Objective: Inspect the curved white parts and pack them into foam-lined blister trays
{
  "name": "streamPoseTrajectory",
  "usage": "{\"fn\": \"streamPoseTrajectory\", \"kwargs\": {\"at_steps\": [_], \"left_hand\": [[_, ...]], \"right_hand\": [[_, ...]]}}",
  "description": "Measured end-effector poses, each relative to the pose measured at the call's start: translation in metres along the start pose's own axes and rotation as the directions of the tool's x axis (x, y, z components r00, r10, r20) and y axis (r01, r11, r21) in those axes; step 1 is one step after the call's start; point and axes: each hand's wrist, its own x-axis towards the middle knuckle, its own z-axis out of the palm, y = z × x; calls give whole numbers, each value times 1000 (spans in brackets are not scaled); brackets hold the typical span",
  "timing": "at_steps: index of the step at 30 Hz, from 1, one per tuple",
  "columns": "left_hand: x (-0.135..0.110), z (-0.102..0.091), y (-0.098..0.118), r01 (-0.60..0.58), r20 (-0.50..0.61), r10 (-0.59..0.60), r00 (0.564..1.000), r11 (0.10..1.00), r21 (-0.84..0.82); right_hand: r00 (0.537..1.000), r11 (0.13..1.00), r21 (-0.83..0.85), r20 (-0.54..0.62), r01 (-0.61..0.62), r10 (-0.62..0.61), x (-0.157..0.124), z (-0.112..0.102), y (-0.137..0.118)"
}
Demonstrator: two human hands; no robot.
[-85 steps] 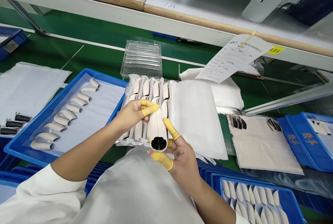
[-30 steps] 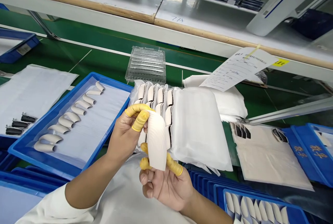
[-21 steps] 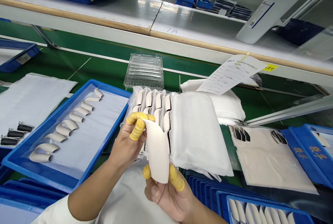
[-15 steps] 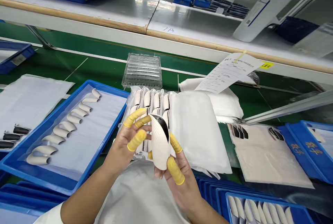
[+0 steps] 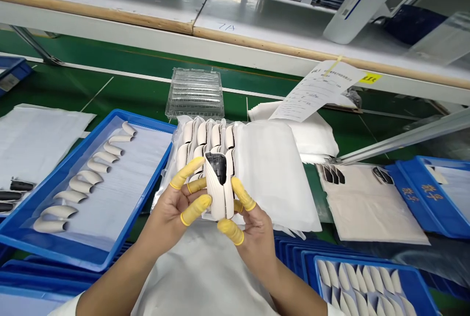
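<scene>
Both my hands hold up a cream ribbed shell piece (image 5: 216, 197) with a black inner face, upright in front of my body. Yellow finger cots cover several fingertips. My left hand (image 5: 179, 203) grips its left side between thumb and fingers. Closed around its right side and lower end is my right hand (image 5: 253, 225). A dark gap runs down the piece near its right edge. Just behind it, similar cream pieces (image 5: 188, 132) stand in rows in a clear plastic tray, partly hidden by my hands.
Left lies a blue tray (image 5: 147, 193) with a row of curved cream pieces (image 5: 79, 183). White sheets (image 5: 273, 174) cover the tray's right side. A clear blister tray (image 5: 196, 93) sits behind. Lower right is another blue tray (image 5: 422, 286) of shells. A shelf (image 5: 257, 41) crosses above.
The shell piece has turned in my hands, so more of its black inside and its right edge show. My right thumb has shifted to its lower end. The view has moved slightly.
</scene>
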Motion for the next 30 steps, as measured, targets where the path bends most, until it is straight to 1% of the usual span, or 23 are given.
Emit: {"fn": "streamPoseTrajectory", "kwargs": {"at_steps": [4, 8, 12, 14, 17, 21, 25, 30], "left_hand": [[0, 1, 0, 43, -48, -43, 998, 999, -4], [2, 6, 1, 89, -98, -88, 991, 996, 7], [6, 12, 2, 75, -222, -66, 973, 997, 32], [7, 13, 3, 75, -257, -62, 964, 996, 40], [8, 12, 4, 106, -227, -100, 969, 994, 18], [10, 9, 6, 173, -168, -181, 969, 983, -59], [13, 9, 7, 212, -170, -230, 958, 970, -118], [15, 7, 5, 222, -171, -259, 951, 952, -209]], "right_hand": [[997, 993, -84, 16, 81, -80, 3, 1, -4], [987, 973, -164, 8, 161, -162, 4, 1, -1], [980, 955, -227, -7, 191, -198, 2, 0, 6], [978, 952, -231, -9, 199, -207, 2, 1, 9], [977, 950, -234, 3, 207, -212, 3, 1, 9], [979, 943, -265, 18, 200, -203, 6, -2, 9], [978, 931, -301, 45, 206, -202, 8, -5, 11], [973, 922, -311, 44, 230, -227, 8, -3, 16]]}}
